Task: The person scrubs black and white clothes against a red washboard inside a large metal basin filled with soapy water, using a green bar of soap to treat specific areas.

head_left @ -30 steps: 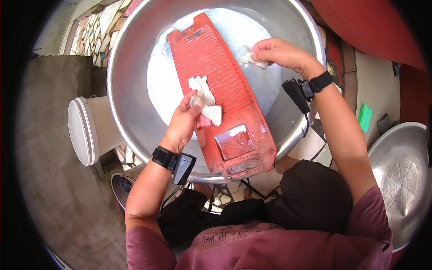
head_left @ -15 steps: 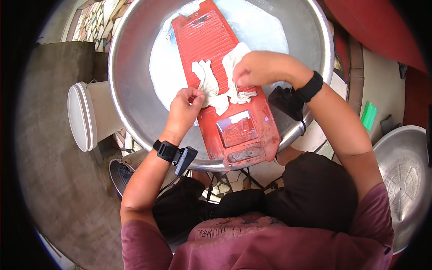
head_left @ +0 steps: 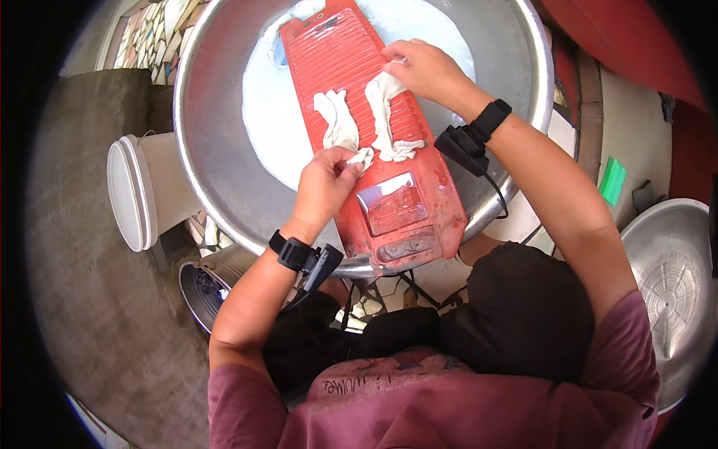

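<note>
A red ridged plastic washboard (head_left: 333,60) leans in a large metal basin (head_left: 516,82), its near end over the rim. Two wet white socks lie side by side on the ridges. My left hand (head_left: 321,183) pinches the near end of the left sock (head_left: 338,123), whose far part rests on the board. My right hand (head_left: 432,73) has its fingers closed on the far end of the right sock (head_left: 381,116), which stretches down the board with its near end bunched. Whitish soapy water (head_left: 269,135) surrounds the board's far part.
A lidded pale bucket (head_left: 131,194) lies on its side left of the basin. Below it is a tipped metal bucket (head_left: 198,295). Another metal basin (head_left: 666,299) stands at the right, near a green piece (head_left: 612,181) on the ledge.
My right hand has moved away from me to the sock's far end, and that sock now lies straighter. My left hand has shifted slightly right with the left sock's end, and the two socks are farther apart.
</note>
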### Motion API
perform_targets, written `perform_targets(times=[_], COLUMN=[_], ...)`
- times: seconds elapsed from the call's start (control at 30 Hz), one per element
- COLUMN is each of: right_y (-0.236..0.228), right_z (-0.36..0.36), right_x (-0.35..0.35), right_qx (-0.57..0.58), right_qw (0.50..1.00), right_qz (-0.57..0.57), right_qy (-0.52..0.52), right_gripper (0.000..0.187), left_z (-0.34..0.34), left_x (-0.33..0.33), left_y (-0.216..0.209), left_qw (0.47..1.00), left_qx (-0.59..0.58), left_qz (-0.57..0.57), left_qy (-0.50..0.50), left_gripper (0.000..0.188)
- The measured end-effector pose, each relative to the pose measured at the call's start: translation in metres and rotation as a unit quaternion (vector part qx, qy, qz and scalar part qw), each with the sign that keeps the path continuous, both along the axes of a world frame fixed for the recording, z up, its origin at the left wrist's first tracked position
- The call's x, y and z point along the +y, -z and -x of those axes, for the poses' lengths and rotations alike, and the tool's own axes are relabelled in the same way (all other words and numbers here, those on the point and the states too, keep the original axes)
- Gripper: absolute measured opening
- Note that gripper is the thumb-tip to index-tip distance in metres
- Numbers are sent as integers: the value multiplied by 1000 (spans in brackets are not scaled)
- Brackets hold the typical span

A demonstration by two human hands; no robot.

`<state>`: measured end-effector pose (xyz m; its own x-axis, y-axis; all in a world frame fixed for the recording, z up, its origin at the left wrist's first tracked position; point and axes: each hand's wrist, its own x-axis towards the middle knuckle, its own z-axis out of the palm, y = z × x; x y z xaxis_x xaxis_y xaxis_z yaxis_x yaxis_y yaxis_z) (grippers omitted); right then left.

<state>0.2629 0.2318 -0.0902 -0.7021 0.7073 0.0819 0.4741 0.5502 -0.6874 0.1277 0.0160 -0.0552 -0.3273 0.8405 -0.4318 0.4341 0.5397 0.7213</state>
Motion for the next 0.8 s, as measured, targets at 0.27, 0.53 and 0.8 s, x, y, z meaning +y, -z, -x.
perform_targets(times=[0.27,0.53,0.8], right_y=[-65,-162,-168], right_z=[40,50,39], right_x=[-54,-73,-109], right_qx=[55,9,-36], right_qw=[920,967,983], right_qz=[308,91,173], right_qy=[-238,-239,-55], right_gripper=[39,24,13], left_z=[27,21,19], left_x=[11,-22,-31], left_y=[-86,-180,-180], left_qw=[955,895,825], left_qx=[-224,-331,-492], left_qz=[-36,-186,-209], left_qy=[-191,-235,-184], left_gripper=[12,12,21])
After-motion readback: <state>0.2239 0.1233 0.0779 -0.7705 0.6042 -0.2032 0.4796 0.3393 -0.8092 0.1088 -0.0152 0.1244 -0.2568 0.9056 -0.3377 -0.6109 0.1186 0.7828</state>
